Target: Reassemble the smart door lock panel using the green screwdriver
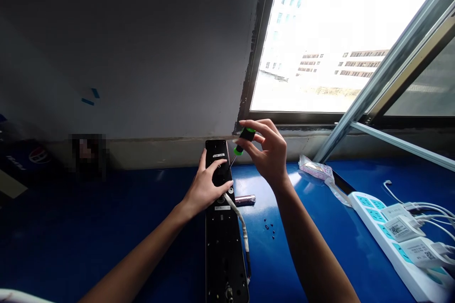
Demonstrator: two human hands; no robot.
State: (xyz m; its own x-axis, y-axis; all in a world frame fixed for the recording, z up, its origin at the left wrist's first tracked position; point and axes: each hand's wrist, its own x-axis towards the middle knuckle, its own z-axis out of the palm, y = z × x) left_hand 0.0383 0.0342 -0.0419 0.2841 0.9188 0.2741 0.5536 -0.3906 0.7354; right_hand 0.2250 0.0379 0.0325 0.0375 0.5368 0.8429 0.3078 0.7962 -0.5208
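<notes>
A long black panel (pixel 223 236) lies lengthwise on the blue table, with white labels and a cable (pixel 244 232) in pale sleeving coming from its middle. My left hand (pixel 204 184) rests on the panel's far half, fingers spread and pressing on its surface. In my right hand (pixel 268 149) is a screwdriver (pixel 245 140) with a black and green handle, pinched between thumb and fingers. Its thin shaft slants down and left toward the panel's right edge, beside my left fingertips. Whether the tip sits in a screw I cannot tell.
Several small dark screws (pixel 269 228) lie right of the panel, near a shiny cylinder (pixel 245 200) by its edge. Farther right are a plastic packet (pixel 316 168) and a white power strip (pixel 382 241) with plugged chargers. Wall and window (pixel 320 80) bound the far side.
</notes>
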